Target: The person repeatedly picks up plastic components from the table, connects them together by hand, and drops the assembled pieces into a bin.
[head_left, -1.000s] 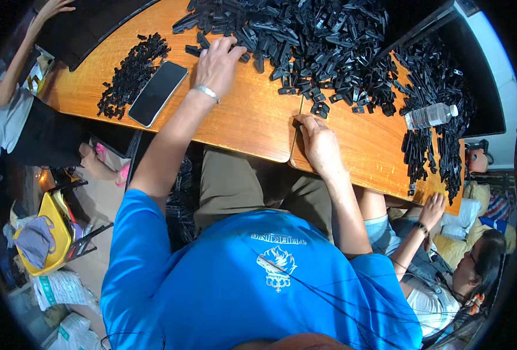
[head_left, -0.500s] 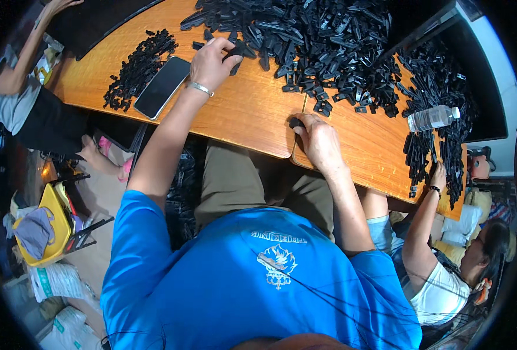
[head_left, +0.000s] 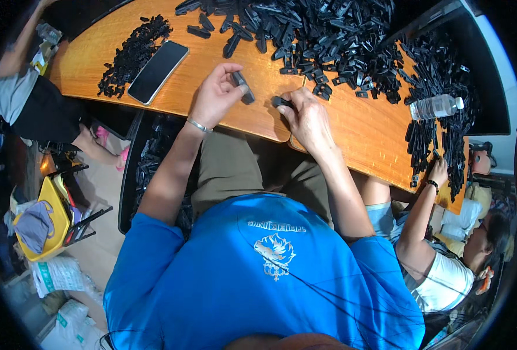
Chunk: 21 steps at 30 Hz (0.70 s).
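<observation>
Head view: the left hand (head_left: 214,98) pinches a long black piece (head_left: 243,87) between thumb and fingers, just above the wooden table (head_left: 252,114). This piece looks like a slim, straight-sided bar of plastic, dark grey where light catches its face; it slants, its upper end leaning toward the left fingers and its lower end toward the right hand (head_left: 311,118). The right hand grips a short black piece (head_left: 281,102) between thumb and curled fingers; its blunt, rounded end juts out toward the left hand, and the rest is hidden by the fingers. The two pieces are near each other but apart.

Beyond the right hand spreads a large pile of black clip-like parts (head_left: 328,44), some with pale metallic glints. Several loose elongated parts (head_left: 199,31) lie beyond the left hand. To the left of that hand rests a smartphone (head_left: 158,72), dark screen up, with a heap of tiny black parts (head_left: 131,61) just past it.
</observation>
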Tool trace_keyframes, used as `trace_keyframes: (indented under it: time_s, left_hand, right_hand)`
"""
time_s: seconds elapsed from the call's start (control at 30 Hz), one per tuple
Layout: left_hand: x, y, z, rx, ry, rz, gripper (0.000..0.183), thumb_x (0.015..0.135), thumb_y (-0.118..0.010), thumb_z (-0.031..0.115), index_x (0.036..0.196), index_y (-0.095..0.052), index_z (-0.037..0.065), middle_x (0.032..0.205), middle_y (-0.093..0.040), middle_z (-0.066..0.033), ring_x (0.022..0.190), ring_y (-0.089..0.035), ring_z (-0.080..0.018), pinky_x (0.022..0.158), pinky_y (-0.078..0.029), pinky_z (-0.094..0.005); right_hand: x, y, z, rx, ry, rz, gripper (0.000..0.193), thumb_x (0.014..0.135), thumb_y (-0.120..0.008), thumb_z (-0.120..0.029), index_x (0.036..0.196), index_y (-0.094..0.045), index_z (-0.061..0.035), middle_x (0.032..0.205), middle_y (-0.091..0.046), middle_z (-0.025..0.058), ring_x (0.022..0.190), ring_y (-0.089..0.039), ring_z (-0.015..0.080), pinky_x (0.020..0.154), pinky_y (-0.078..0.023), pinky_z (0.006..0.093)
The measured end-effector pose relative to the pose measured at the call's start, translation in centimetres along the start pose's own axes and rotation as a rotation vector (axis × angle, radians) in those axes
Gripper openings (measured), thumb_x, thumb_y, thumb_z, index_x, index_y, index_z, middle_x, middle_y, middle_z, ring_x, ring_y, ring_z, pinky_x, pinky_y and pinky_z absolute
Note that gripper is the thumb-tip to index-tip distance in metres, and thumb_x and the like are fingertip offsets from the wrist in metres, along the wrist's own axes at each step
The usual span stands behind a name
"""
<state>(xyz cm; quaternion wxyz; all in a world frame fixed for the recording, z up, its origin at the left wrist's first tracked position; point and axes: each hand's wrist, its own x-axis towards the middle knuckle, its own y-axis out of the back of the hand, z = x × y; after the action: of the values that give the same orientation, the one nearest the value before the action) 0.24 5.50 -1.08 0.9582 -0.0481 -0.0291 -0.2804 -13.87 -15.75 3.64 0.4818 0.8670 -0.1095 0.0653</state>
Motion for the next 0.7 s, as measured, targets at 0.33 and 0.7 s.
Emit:
trace_keyframes:
  time_s: [0.33,0.7]
  left_hand:
    - [-1.5,1.2,1.2,0.946,-0.361,0.119,0.024,0.087,-0.087,0.014,0.107,-0.077,0.005,0.105,-0.068,-0.0111,0.1,-0.068,-0.0313,0.086,-0.057,-0.0411]
    - [-1.7,1.3,0.2,0.863,-0.321,0.132,0.017,0.083,-0.087,0.014,0.099,-0.081,0.012,0.098,-0.068,-0.007,0.1,-0.068,-0.031,0.084,-0.056,-0.0438]
  right_hand:
    - [2.2,-2.0,-1.1,0.097,0.013,0.023,0.024,0.087,-0.086,-0.015,0.108,-0.078,-0.0041,0.102,-0.069,0.0165,0.092,-0.072,0.0391,0.079,-0.058,0.0479]
    - [5.2,-3.9,0.6,0.085,0.205,0.08,0.024,0.082,-0.088,-0.008,0.105,-0.081,-0.0045,0.092,-0.071,0.0127,0.084,-0.072,0.0338,0.073,-0.057,0.042]
